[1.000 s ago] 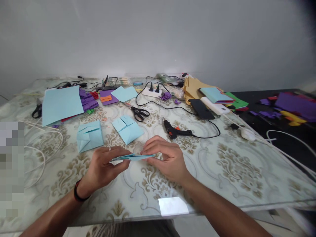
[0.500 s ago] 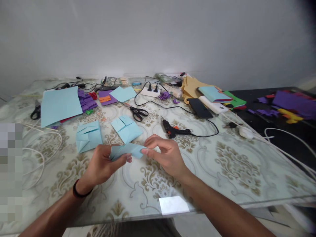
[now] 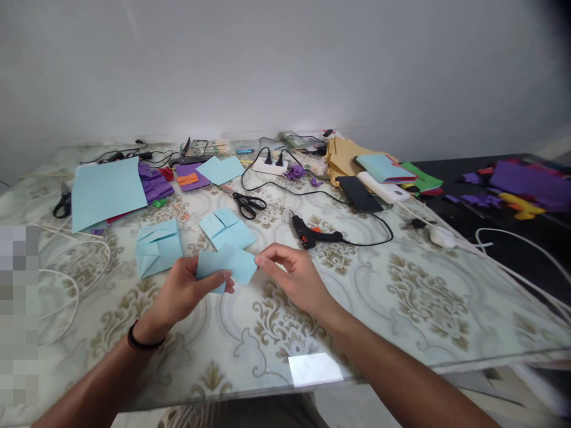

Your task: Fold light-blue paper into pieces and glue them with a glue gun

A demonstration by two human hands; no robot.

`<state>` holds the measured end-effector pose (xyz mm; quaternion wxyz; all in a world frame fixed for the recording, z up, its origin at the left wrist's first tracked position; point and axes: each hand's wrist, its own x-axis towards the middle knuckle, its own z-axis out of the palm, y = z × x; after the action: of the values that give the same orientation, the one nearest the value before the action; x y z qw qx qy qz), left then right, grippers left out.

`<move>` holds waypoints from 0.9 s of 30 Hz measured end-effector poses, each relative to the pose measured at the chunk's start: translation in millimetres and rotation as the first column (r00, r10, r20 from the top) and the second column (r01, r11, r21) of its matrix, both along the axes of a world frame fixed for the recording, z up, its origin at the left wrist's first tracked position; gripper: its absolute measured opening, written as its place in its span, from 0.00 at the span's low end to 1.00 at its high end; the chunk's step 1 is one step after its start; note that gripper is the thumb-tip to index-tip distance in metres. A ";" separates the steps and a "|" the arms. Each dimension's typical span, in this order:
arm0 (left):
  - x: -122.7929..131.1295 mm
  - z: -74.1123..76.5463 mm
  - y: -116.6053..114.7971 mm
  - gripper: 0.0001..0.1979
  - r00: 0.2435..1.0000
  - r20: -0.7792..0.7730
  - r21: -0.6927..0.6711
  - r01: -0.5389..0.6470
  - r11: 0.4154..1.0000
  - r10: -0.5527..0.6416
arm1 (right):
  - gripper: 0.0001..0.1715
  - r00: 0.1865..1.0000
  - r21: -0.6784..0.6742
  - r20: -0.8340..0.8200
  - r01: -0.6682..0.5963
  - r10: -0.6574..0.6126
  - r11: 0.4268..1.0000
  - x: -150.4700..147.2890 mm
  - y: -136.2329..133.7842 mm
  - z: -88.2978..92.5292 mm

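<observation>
Above the table a folded light-blue paper (image 3: 238, 261) is held between both hands. My left hand (image 3: 190, 291) is closed on its left part, thumb on top and fingers underneath. At its right corner, my right hand (image 3: 292, 270) pinches the edge between thumb and fingertips. Just beyond the hands lie two more folded light-blue papers: one folded paper (image 3: 160, 252) with slit-like folds at left, and another folded paper (image 3: 225, 224) behind the held one. The underside of the held paper is hidden.
A black glue gun (image 3: 314, 233) lies right of centre, its cord running back. Black-handled scissors (image 3: 250, 205) lie beyond the folded papers. Further back are a white power strip (image 3: 270, 166), a dark phone (image 3: 359, 194) and a large light-blue sheet (image 3: 107, 196) over purple paper pieces.
The held paper's right part has turned up and shows more of its flat face. My right hand has shifted slightly left, with its fingers closer together at the corner.
</observation>
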<state>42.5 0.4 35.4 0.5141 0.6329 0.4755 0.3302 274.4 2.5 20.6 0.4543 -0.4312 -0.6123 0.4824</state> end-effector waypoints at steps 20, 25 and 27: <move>8.0 -7.8 -2.2 0.11 0.997 0.039 -0.129 0.078 0.989 -0.073 | 0.17 0.984 -0.199 0.122 -0.103 0.129 0.974 -5.3 0.2 -3.1; 4.1 -2.9 0.1 0.11 0.998 0.063 -0.118 0.022 0.993 -0.015 | 0.15 0.995 -0.141 0.080 -0.046 0.058 0.989 5.5 6.8 1.6; 2.6 -2.4 0.5 0.11 0.998 0.066 -0.117 0.020 0.993 -0.013 | 0.14 0.995 -0.117 0.081 -0.043 0.053 0.992 8.2 7.7 3.5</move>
<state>45.1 0.9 33.0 0.5683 0.5945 0.4720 0.3176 282.6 10.1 24.1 0.3910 -0.4617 -0.6123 0.5090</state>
